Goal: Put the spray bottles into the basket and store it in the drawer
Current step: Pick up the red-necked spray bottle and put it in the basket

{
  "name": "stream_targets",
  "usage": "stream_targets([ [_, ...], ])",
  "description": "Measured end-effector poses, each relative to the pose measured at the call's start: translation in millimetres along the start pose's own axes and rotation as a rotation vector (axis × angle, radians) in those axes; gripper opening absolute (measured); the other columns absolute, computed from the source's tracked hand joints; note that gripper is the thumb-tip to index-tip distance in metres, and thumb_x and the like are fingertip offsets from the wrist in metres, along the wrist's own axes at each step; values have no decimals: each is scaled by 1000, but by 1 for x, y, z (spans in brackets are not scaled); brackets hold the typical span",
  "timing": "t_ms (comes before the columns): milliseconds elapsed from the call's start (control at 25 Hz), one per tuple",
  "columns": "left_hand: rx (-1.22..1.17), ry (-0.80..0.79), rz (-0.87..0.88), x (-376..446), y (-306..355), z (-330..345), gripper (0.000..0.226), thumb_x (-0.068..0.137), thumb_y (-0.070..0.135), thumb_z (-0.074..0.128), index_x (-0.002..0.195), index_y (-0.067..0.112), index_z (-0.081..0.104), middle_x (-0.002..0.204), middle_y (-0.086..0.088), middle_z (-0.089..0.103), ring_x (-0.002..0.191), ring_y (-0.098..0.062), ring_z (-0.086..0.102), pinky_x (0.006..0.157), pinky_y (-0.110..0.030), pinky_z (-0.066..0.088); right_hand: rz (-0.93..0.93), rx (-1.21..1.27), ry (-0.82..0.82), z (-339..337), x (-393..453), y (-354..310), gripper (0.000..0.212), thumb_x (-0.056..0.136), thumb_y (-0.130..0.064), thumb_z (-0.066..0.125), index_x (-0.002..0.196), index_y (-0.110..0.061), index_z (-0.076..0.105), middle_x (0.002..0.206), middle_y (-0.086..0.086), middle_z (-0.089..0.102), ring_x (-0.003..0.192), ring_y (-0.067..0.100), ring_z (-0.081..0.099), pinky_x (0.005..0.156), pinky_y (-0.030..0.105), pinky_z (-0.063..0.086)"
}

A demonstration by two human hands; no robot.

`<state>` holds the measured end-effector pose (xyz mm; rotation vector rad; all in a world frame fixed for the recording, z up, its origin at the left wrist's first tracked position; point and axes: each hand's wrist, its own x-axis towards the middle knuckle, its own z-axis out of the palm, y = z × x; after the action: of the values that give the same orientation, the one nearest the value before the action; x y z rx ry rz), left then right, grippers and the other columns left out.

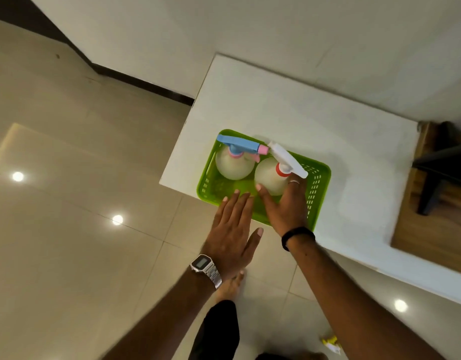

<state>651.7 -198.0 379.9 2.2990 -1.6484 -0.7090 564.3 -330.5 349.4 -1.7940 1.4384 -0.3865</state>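
Now green basket (319,188) holds two spray bottles (233,165).

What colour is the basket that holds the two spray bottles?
Bright green; the basket shows best in the head view.

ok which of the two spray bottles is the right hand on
The one with the white and red spray head, on the basket's right side; the right hand rests against it. The blue and pink-headed bottle stands untouched.
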Motion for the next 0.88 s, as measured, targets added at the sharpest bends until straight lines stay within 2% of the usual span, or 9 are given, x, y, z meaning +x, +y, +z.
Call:
stream_targets([
  [80, 20, 5, 20, -1, -1, 6, 67, 103, 48, 28, 158, 9, 24, 165, -9, 29, 158, -25, 13, 129, -46, 10, 19, 14, 7, 6, 6, 2, 82, 83, -52, 77, 144, -6, 45, 142, 14, 52, 129, 29, 55, 103, 30, 46],
  [200, 12, 16, 3, -1, 2, 7, 67, 103, 47, 30, 157, 9, 25, 166, -10, 27, 158, -26, 12, 128, -48, 10, 47, 75, 7, 5, 9, 0, 88, 80, -49, 81, 146, -5, 44, 144, 14, 52, 132, 27, 53, 99, 13, 36],
  [320, -7, 32, 31, -1, 12, -3, 65, 102, 44, 36, 156, 8, 28, 165, -11, 29, 157, -28, 15, 127, -50, 15, 62, 119, 1, -14, -1, -6, 101, 79, -45, 84, 156, -7, 32, 155, 12, 43, 142, 24, 43, 98, -1, 26],
  [400, -19, 58, 89, -5, 24, -8, 61, 101, 39, 42, 153, 9, 33, 160, -11, 37, 154, -28, 27, 126, -48, 21, 24, 158, 18, -36, -19, -8, 99, 83, -40, 81, 159, -9, 26, 161, 11, 36, 147, 21, 37, 109, 6, 29],
  [480, -63, 98, 160, -11, 39, -8, 52, 100, 34, 47, 146, 11, 43, 147, -9, 52, 141, -26, 45, 117, -42, 34, -53, 207, 101, -62, -45, -4, 83, 92, -37, 72, 158, -8, 30, 160, 10, 38, 149, 22, 38, 118, 26, 37],
  [560, -113, 88, 241, -18, 54, 0, 40, 99, 31, 48, 136, 15, 50, 133, -2, 60, 124, -21, 55, 104, -35, 43, -170, 196, 208, -84, -77, 10, 64, 99, -36, 60, 153, -6, 39, 154, 10, 47, 145, 22, 44, 118, 26, 36],
  [680, -81, -102, 378, -30, 76, 33, 33, 98, 30, 47, 126, 16, 55, 120, 0, 61, 106, -21, 59, 89, -36, 49, -192, 75, 214, -109, -134, 58, 51, 103, -36, 51, 148, -14, 47, 148, 5, 55, 140, 17, 47, 117, 22, 30],
  [760, -2, -331, 406, -42, 91, 68, 38, 97, 35, 44, 129, 18, 55, 124, 0, 60, 109, -21, 60, 91, -38, 51, -85, -10, 136, -123, -178, 109, 48, 101, -35, 53, 147, -21, 47, 147, 1, 55, 138, 15, 48, 113, 25, 33],
  [880, 216, -665, 388, -61, 113, 129, 52, 95, 43, 38, 141, 20, 47, 140, 0, 54, 122, -20, 56, 99, -39, 49, 141, -104, 0, -145, -252, 203, 51, 100, -36, 53, 148, -21, 48, 151, 2, 51, 141, 19, 47, 111, 41, 40],
])
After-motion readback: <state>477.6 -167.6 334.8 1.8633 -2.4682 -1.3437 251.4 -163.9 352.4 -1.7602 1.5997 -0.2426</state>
